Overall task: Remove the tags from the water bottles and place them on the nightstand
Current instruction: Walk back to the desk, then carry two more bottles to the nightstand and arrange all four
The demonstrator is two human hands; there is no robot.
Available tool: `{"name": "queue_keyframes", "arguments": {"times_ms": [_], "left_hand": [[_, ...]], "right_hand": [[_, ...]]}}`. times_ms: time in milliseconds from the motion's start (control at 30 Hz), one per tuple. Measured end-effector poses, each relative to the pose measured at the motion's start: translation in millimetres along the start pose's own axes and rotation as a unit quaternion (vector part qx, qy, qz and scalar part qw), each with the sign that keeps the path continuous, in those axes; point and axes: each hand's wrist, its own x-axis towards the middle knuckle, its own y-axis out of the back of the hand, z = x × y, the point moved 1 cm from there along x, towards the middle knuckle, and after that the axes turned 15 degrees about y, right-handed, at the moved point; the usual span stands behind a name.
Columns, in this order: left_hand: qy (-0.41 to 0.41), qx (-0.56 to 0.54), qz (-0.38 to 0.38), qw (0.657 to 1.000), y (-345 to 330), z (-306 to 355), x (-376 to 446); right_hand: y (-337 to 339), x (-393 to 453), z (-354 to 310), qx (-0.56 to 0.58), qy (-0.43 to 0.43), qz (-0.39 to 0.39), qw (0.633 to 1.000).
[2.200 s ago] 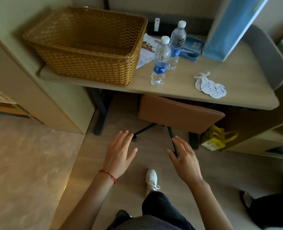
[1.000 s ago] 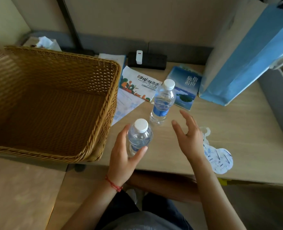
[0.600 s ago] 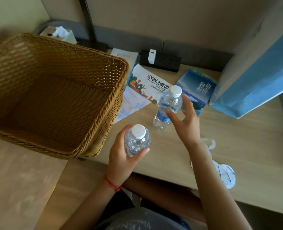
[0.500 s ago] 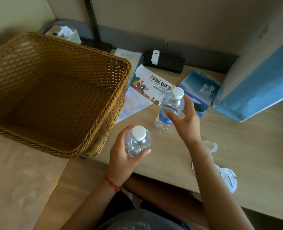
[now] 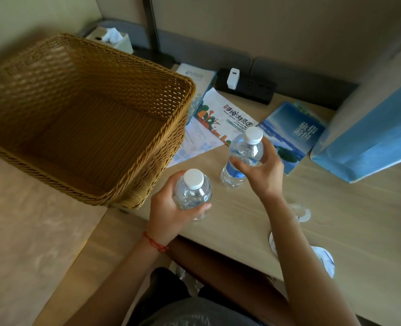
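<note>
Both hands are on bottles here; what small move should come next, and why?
Probably lift both clear plastic water bottles off the desk: the left hand grips the near one, the right hand the far one, and neither neck carries a tag.

Your right forearm (image 5: 296,243) covers most of the white tags (image 5: 325,260) on the desk. The blue bag (image 5: 371,142) runs off frame right. Your left hand (image 5: 169,210) hides the near bottle's (image 5: 192,194) label.

"手绘游览" on white leaflet (image 5: 227,118); "旅指游南" on blue booklet (image 5: 296,135)
</note>
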Motion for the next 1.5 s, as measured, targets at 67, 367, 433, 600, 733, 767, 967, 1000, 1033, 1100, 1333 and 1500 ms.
{"name": "queue_keyframes", "arguments": {"times_ms": [67, 367, 433, 600, 733, 767, 967, 1000, 1033, 1100, 1333, 1500], "left_hand": [[-0.007, 0.013, 0.01, 1.0, 0.4, 0.1, 1.4], [0.018, -0.035, 0.062, 0.997, 11.7, 4.5, -21.8], [0.019, -0.05, 0.069, 0.996, 17.4, 6.3, -34.3], [0.019, -0.064, 0.096, 0.993, 35.6, 5.9, -59.8], [0.018, -0.087, 0.151, 0.984, 58.5, -2.3, -79.1], [0.018, -0.091, 0.165, 0.982, 65.8, -3.6, -85.3], [0.002, -0.13, 0.212, 0.969, 120.7, -24.6, -126.9], [-0.001, -0.139, 0.221, 0.965, 131.5, -28.0, -136.6], [-0.002, -0.149, 0.231, 0.961, 143.0, -31.6, -146.7], [0.003, -0.167, 0.253, 0.953, 166.9, -40.8, -168.5], [0.034, -0.183, 0.352, 0.917, 250.9, -91.5, -253.8], [0.069, -0.202, 0.427, 0.879, 305.2, -135.4, -322.5]], "right_hand": [[1.4, -6.2, -2.1, 0.005, 0.012, -0.003, 1.0], [14.8, -35.9, -12.1, 0.086, -0.003, -0.035, 0.996], [17.2, -42.5, -17.0, 0.106, -0.001, -0.044, 0.993], [20.2, -53.7, -46.1, 0.132, 0.034, -0.089, 0.987], [15.6, -59.9, -78.4, 0.161, 0.067, -0.142, 0.974], [13.2, -62.0, -86.9, 0.168, 0.073, -0.152, 0.971], [-15.2, -89.1, -138.9, 0.21, 0.119, -0.219, 0.945], [-22.4, -95.8, -148.4, 0.219, 0.127, -0.231, 0.939], [-30.3, -103.8, -157.9, 0.23, 0.131, -0.241, 0.934], [-47.6, -122.8, -179.1, 0.25, 0.133, -0.261, 0.923], [-111.8, -199.8, -244.1, 0.302, 0.15, -0.348, 0.875], [-164.3, -260.8, -286.3, 0.309, 0.179, -0.411, 0.839]]}}
